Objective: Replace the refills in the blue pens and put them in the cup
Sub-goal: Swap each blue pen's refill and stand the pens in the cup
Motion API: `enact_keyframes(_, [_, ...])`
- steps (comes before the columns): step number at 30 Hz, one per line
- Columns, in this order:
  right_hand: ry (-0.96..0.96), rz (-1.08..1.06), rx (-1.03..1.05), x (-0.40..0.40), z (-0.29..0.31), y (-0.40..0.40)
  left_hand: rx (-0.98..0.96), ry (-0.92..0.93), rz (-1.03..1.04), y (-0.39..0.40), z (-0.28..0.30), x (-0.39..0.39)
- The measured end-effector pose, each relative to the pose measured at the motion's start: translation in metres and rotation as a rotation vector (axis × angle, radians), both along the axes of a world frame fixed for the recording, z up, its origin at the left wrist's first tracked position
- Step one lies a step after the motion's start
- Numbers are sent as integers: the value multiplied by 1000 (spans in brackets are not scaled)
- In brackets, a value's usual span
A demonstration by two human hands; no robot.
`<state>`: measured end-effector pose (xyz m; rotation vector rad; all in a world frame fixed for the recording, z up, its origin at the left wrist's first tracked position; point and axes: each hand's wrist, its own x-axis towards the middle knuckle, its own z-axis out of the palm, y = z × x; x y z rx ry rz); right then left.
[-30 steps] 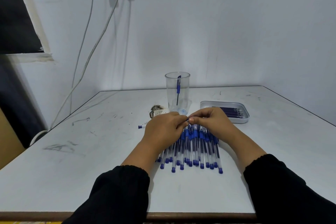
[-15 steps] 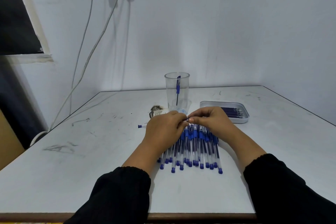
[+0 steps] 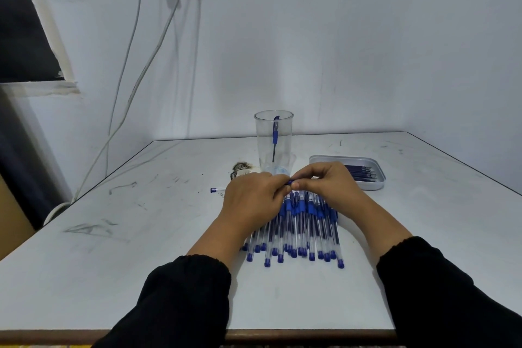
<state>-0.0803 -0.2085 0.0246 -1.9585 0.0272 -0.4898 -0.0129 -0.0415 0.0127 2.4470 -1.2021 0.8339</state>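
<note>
A person's left hand (image 3: 251, 200) and right hand (image 3: 329, 182) meet above a row of blue pens (image 3: 299, 229) on a white table (image 3: 141, 263), fingertips pinching 1 small blue-tipped pen part (image 3: 289, 182) between them; most of that piece is hidden by the fingers, so whether it is a whole pen, a tip or a refill cannot be told. Both hands are curled closed on it, knuckles up, thumbs toward each other, wrists low over the pens' far ends, black sleeves reaching in from the near table edge.

The likeliest slip, by the look of it, is the small piece springing loose under a twist or pull and dropping among the near-identical pens below, where a finished one could be mixed with the unfinished. The wrists also hover close enough to nudge the row out of order.

The clear cup (image 3: 273, 140) stands just beyond the hands, holding 1 pen (image 3: 274, 135) upright; a careless reach could tip it. A metal tray of refills (image 3: 375, 178) lies to the right, and 1 stray pen (image 3: 216, 191) rests to the left.
</note>
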Motion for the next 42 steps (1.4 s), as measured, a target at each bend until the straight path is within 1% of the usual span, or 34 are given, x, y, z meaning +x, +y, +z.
enact_keyframes(3, [-34, -8, 11, -1, 1, -3, -22, -5, 22, 3, 3, 1])
enact_keyframes(8, [-22, -41, -7, 2, -1, -9, 27, 46, 62, 2, 4, 3])
enact_keyframes(10, [-40, -98, 47, 3, -2, -16, -9, 83, 75, 2, 4, 5])
enact_keyframes(12, [-60, -199, 86, 3, -3, -26, -61, 116, 87, 5, 3, 7])
enact_keyframes(14, [-42, -295, 32, 2, -6, -35, -82, 127, 100, 6, 3, 9])
enact_keyframes(16, [-9, -311, 23, 1, -10, -39, -80, 123, 105, 7, 2, 8])
enact_keyframes(18, [15, -319, -28, 2, -16, -41, -81, 122, 93, 7, 2, 7])
enact_keyframes(22, [16, -360, -68, 8, -23, -43, -89, 117, 74, 7, 3, 5])
enact_keyframes(27, [42, -347, -154, 10, -26, -44, -90, 122, 69, 8, 3, 6])
enact_keyframes(31, [121, -325, -245, 11, -25, -45, -95, 130, 56, 7, 3, 5])
enact_keyframes(34, [186, -343, -323, 12, -26, -46, -86, 130, 59, 7, 1, 6])
enact_keyframes(38, [222, -374, -414, 12, -26, -45, -89, 109, 54, 7, -1, 7])
enact_keyframes(42, [233, -402, -438, 11, -26, -44, -129, 158, 10, 8, -1, 6])
